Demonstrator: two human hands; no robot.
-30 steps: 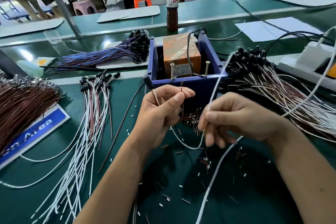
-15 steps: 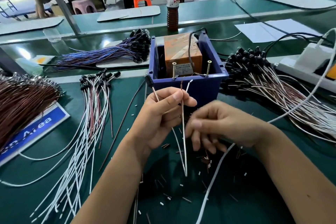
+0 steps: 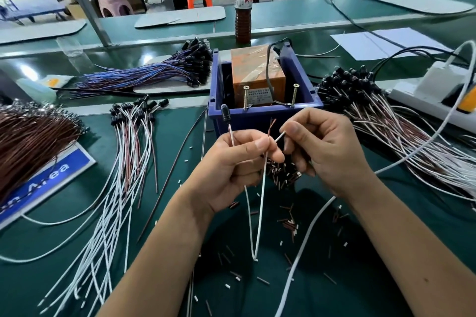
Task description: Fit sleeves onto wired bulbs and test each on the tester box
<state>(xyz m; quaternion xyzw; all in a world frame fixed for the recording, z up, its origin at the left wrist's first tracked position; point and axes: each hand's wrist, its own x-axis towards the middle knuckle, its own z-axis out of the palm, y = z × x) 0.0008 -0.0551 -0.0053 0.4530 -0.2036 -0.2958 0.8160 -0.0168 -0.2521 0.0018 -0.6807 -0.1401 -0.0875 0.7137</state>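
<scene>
Left hand (image 3: pixel 231 170) pinches a thin white-and-brown two-wire lead (image 3: pixel 261 203) between thumb and curled fingers, the small black dome-shaped bulb (image 3: pixel 224 112) on its end sticking up just left of the thumb and the bare copper strand tips (image 3: pixel 272 123) poking up above it. Right hand (image 3: pixel 327 152) pinches what looks like a short white tubular sleeve (image 3: pixel 279 136) at fingertip and thumb, its free end touching or just beside the left thumb; can't tell if it is already on a wire. Both sit just in front of the blue plastic tester box (image 3: pixel 265 110) with its orange taped block and two upright brass screws (image 3: pixel 294 95). Judged step: threading the sleeve onto a stripped end. Risks: the frayed strands splay, so they may catch on the sleeve mouth and fold back; the sleeve is tiny and light, so a loose pinch could drop it among the scattered loose brown and white sleeve bits (image 3: pixel 288 224) on the green mat (image 3: pixel 360 278); the hanging lead loop can swing and twist the wire out of line; bare tips close together may short when touched to the screws.
</scene>
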